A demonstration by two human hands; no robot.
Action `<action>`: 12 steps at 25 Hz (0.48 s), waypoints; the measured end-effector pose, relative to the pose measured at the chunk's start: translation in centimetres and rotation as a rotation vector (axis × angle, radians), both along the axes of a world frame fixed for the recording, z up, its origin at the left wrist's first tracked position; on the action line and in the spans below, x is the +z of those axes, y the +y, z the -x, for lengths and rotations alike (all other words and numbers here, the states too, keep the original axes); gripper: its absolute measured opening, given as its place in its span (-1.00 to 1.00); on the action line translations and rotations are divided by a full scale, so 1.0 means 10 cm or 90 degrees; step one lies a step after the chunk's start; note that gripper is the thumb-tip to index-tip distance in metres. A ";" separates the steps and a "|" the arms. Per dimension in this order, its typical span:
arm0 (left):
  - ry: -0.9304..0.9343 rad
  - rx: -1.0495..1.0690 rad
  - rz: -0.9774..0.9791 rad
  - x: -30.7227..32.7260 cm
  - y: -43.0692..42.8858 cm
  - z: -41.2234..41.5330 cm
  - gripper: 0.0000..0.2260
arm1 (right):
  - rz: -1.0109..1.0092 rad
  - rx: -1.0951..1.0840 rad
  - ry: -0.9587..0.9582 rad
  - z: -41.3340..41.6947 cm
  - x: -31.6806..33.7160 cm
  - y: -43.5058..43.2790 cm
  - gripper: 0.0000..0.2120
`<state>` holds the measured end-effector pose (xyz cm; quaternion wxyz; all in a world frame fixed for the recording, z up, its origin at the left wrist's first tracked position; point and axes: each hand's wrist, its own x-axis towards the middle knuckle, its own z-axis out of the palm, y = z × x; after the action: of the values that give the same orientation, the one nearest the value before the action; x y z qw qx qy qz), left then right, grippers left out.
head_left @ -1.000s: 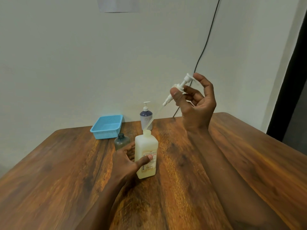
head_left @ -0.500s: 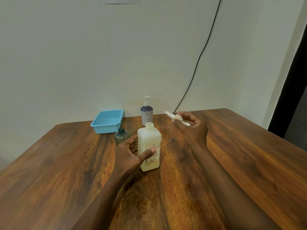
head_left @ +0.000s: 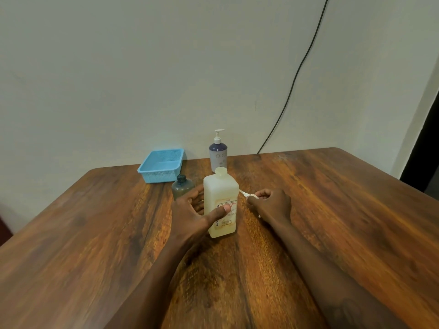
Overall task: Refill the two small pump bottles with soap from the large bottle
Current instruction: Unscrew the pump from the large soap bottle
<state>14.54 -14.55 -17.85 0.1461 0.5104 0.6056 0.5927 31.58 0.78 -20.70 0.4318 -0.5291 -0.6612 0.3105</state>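
Since the previous frames the right hand [head_left: 273, 204] is lowering from head height to the brown wooden table [head_left: 95, 233], now resting low beside the bottle and carrying the white plastic pump head [head_left: 248, 195] down with it; the left hand [head_left: 192, 211] is staying on the large translucent cream soap bottle [head_left: 221, 203]. The right hand's fingers are curling closed around the pump, whose thin end is pointing toward 10 o'clock, its long axis lying near level across the table toward the large bottle. The left hand is wrapping that bottle, thumb pressing on the label, fingers hidden behind. The large bottle is standing upright at the table's centre, long axis vertical, neck open and pointing up. Count: one large bottle; two small bottles, being one grey-green capless bottle [head_left: 181, 187] at its 10 o'clock, just beside the left fingers, and one purple-and-white pump bottle [head_left: 218, 154] at 12 o'clock near the wall; one loose pump; one light blue perforated plastic basket [head_left: 161, 165] at 11 o'clock; one black cable [head_left: 297, 77] hanging down the wall.
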 end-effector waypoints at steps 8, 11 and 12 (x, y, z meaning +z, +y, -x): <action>-0.001 0.008 0.007 0.00 0.00 -0.01 -0.19 | -0.005 0.030 -0.057 -0.04 -0.02 0.05 -0.75; -0.007 -0.005 0.005 0.02 -0.01 0.00 -0.21 | -0.025 0.112 0.008 -0.07 0.10 -0.06 -0.68; -0.014 -0.007 0.008 0.04 -0.03 0.00 -0.22 | -0.023 0.190 0.069 -0.05 0.19 -0.11 -0.65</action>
<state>14.51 -14.81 -17.48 0.1593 0.5061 0.6048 0.5939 32.06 -0.28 -18.78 0.4254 -0.3996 -0.7139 0.3869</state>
